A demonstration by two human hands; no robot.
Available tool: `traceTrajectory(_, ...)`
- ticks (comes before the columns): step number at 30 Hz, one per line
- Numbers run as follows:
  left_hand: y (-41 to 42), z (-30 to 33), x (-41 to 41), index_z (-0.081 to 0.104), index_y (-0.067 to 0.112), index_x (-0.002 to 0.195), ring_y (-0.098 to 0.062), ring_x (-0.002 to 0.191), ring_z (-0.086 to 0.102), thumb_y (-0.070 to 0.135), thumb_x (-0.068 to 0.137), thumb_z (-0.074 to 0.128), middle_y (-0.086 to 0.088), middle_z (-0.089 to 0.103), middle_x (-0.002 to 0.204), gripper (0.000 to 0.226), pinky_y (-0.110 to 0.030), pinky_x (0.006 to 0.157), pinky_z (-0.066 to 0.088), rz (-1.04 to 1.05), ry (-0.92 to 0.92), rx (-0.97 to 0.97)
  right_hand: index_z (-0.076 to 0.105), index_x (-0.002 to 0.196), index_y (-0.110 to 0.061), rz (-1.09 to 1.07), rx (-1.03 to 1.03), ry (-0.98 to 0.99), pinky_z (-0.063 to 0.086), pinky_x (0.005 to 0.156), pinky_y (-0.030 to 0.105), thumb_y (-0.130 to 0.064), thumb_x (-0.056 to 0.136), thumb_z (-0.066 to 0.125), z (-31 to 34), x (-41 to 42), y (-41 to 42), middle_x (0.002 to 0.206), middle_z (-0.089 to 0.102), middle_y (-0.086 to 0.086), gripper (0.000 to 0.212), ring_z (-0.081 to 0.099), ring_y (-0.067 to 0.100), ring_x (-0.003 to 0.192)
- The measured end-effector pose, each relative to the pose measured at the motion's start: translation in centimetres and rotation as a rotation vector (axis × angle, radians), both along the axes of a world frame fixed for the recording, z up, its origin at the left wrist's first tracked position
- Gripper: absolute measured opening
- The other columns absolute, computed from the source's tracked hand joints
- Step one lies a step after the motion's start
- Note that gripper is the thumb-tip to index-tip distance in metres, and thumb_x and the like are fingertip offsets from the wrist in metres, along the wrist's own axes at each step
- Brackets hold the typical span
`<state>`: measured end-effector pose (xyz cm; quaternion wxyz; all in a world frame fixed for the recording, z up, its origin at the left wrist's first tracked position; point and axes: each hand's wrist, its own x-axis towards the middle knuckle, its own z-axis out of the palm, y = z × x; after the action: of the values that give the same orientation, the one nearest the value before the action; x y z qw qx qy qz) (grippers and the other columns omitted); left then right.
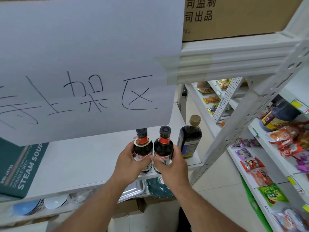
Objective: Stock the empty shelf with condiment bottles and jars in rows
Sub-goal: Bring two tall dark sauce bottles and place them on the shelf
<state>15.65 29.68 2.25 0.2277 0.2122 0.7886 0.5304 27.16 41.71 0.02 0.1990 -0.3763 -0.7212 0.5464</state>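
Observation:
Two dark sauce bottles with red neck bands stand side by side at the front edge of the white shelf [80, 163]. My left hand [129, 162] grips the left bottle [143, 144]. My right hand [172, 164] grips the right bottle [163, 144]. The two bottles touch or nearly touch each other. Just to their right, a taller dark bottle [189, 139] with a tan cap and a blue label stands alone on the shelf near its right end.
A large white paper sign [83, 64] hangs from the shelf above and hides the back of the shelf. A green box [20, 166] lies at the shelf's left. Plates and trays [55, 202] sit below. Snack racks [267, 164] fill the right.

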Motion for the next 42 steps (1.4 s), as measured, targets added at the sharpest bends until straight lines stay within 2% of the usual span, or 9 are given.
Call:
traceTrajectory(4,-2.0,1.3,0.7,0.061,0.033,0.128,-0.002,0.106,0.066,0.027,0.078,0.086,0.019,0.071,0.114,0.056,-0.025,0.09,0.05,-0.004,0.004,0.007,0.055,0.124,-0.043,-0.01,0.002,0.018,0.059,0.09,0.029,-0.039,0.078,0.087,1.0,2.3,-1.5,0.11,0.071,-0.022,0.055,0.068,-0.005,0.099)
traceTrajectory(9,-3.5,3.3,2.5,0.062,0.038,0.118,0.009,0.093,0.066,0.025,0.079,0.084,0.022,0.071,0.106,0.047,-0.014,0.074,0.047,-0.08,-0.031,0.014,0.06,0.117,-0.041,-0.071,-0.028,0.045,0.061,0.091,0.037,-0.033,0.077,0.088,2.7,6.6,-2.7,0.105,0.074,-0.022,0.049,0.071,-0.002,0.096)
traceTrajectory(14,-2.7,5.3,6.5,0.065,0.04,0.117,0.002,0.095,0.07,0.023,0.076,0.087,0.02,0.074,0.104,0.049,-0.018,0.075,0.05,-0.262,-0.046,0.015,0.062,0.12,-0.039,-0.181,-0.054,0.071,0.06,0.095,0.042,-0.03,0.075,0.09,4.3,12.4,-2.7,0.11,0.075,-0.02,0.054,0.072,0.001,0.1)
traceTrajectory(20,2.0,7.4,13.4,0.067,0.038,0.113,-0.003,0.093,0.073,0.018,0.075,0.088,0.017,0.076,0.101,0.048,-0.024,0.078,0.055,-0.48,-0.037,0.026,0.066,0.116,-0.038,-0.377,-0.059,0.109,0.062,0.089,0.04,-0.024,0.073,0.09,5.8,21.7,-1.1,0.103,0.076,-0.019,0.051,0.074,0.002,0.094)
traceTrajectory(26,8.9,8.5,23.6,0.069,0.03,0.114,-0.011,0.095,0.074,0.017,0.075,0.088,0.007,0.077,0.103,0.045,-0.035,0.084,0.056,-0.687,-0.043,0.04,0.063,0.111,-0.044,-0.619,-0.034,0.178,0.057,0.082,0.026,-0.02,0.075,0.09,7.5,33.7,1.4,0.102,0.075,-0.026,0.051,0.072,-0.003,0.095)
traceTrajectory(31,14.0,9.2,34.5,0.069,0.028,0.109,-0.006,0.088,0.073,0.013,0.076,0.087,0.009,0.077,0.098,0.041,-0.027,0.077,0.056,-0.868,-0.034,0.059,0.066,0.117,-0.038,-0.817,0.011,0.177,0.06,0.083,0.033,-0.023,0.077,0.089,9.0,45.2,2.7,0.104,0.076,-0.019,0.049,0.072,0.0,0.095)
traceTrajectory(36,18.0,9.8,44.2,0.07,0.028,0.11,-0.005,0.093,0.072,0.016,0.076,0.088,0.011,0.077,0.1,0.04,-0.032,0.082,0.056,-1.036,-0.04,0.08,0.065,0.115,-0.042,-0.995,0.077,0.135,0.06,0.084,0.031,-0.028,0.075,0.089,10.3,55.2,3.2,0.102,0.074,-0.024,0.049,0.071,-0.005,0.094)
traceTrajectory(39,20.2,10.4,48.7,0.07,0.031,0.108,0.0,0.091,0.07,0.021,0.076,0.087,0.017,0.075,0.097,0.038,-0.025,0.077,0.054,-1.12,-0.006,0.113,0.064,0.119,-0.04,-1.096,0.126,0.09,0.06,0.087,0.036,-0.038,0.073,0.089,10.8,59.8,3.5,0.107,0.074,-0.019,0.052,0.071,0.0,0.097)
traceTrajectory(42,22.0,11.0,52.5,0.067,0.033,0.105,0.005,0.086,0.068,0.019,0.078,0.086,0.023,0.074,0.093,0.035,-0.013,0.068,0.052,-1.205,0.019,0.15,0.064,0.113,-0.039,-1.186,0.162,0.066,0.058,0.084,0.033,-0.037,0.075,0.089,11.3,63.2,3.5,0.104,0.074,-0.017,0.046,0.07,-0.001,0.095)
